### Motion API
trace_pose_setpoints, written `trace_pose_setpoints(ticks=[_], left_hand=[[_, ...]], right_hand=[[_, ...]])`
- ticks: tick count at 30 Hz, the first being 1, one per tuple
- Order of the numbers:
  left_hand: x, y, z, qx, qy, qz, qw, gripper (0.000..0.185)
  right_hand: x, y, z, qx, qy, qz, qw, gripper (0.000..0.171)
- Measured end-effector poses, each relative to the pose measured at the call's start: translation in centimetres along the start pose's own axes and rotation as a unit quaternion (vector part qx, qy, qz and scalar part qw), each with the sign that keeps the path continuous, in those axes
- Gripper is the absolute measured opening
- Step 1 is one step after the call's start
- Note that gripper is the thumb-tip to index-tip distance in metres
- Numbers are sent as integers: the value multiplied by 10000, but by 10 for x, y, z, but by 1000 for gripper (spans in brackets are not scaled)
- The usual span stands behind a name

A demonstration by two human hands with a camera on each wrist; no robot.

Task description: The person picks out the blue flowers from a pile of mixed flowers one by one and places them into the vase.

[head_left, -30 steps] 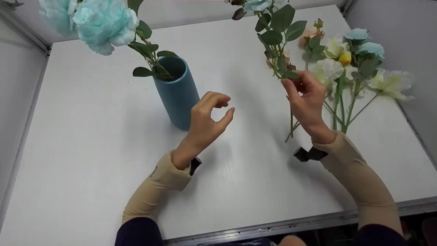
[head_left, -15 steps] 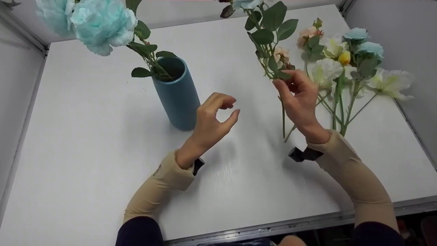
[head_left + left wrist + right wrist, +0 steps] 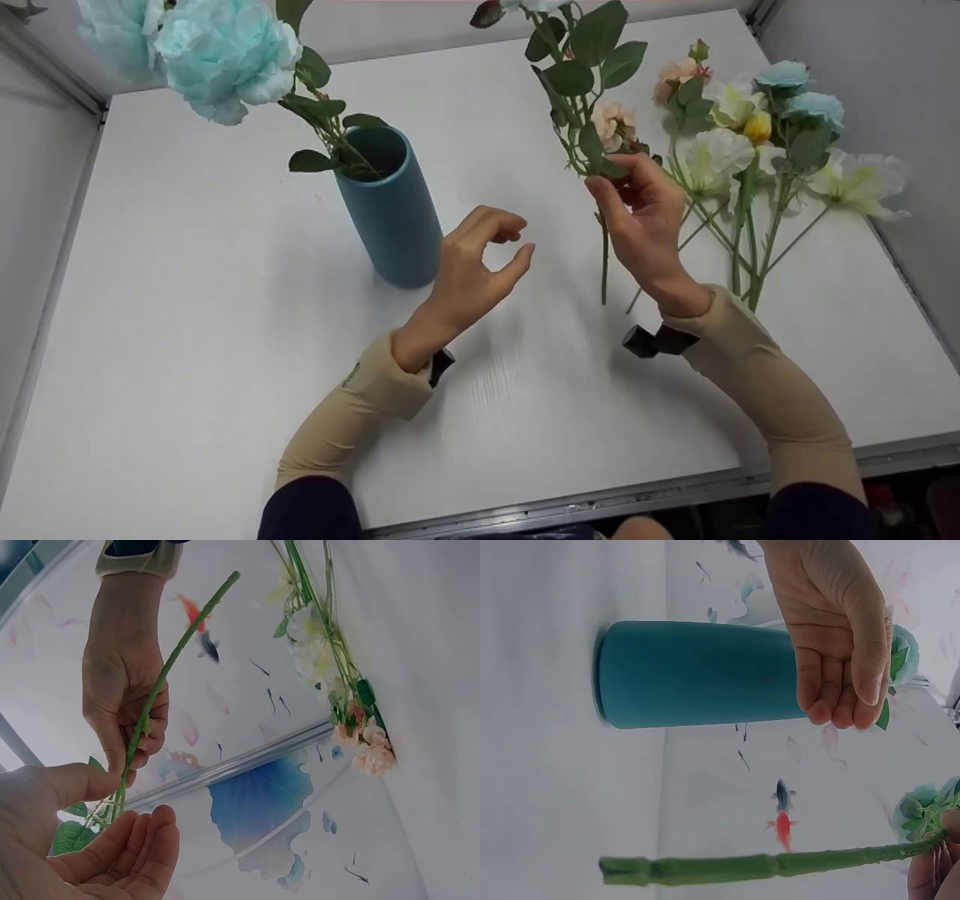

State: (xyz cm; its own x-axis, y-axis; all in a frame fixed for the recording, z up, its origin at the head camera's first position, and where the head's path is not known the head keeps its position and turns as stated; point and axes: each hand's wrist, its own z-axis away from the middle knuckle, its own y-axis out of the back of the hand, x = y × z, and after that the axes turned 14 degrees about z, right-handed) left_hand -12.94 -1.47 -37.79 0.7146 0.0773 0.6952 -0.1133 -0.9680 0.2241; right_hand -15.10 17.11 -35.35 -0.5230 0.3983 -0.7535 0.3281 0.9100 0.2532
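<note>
The left hand (image 3: 476, 259) hovers with fingers loosely curled, holding nothing, just beside the vase (image 3: 394, 206). Right of it, the right hand (image 3: 641, 217) pinches a flower stem (image 3: 604, 255) below its leaves; the bare stalk hangs under the fingers, clear of the table (image 3: 187, 315). The stem looks light, plastic and springy, best held mid-stalk. Beyond the grip lie more soft, cloth-like flowers (image 3: 757, 142); the vase looks smooth and matte.

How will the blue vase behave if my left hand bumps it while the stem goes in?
The blue vase is tall and narrow with heavy-looking blooms leaning out to one side, so it may tip rather than slide. Its smooth cylinder shape suggests it would roll if it fell. The left hand hovers right beside it, holding nothing.
</note>
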Motion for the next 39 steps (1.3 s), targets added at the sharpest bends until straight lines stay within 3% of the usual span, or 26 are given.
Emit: trace_pose_setpoints(ticks=[10, 39], left_hand=[[3, -7, -1, -182, 184, 133, 9996, 14], [-1, -16, 2, -366, 138, 320, 9987, 15]], right_hand=[[-8, -8, 4, -134, 90, -164, 9997, 11], [-13, -25, 10, -72, 457, -561, 9974, 13]])
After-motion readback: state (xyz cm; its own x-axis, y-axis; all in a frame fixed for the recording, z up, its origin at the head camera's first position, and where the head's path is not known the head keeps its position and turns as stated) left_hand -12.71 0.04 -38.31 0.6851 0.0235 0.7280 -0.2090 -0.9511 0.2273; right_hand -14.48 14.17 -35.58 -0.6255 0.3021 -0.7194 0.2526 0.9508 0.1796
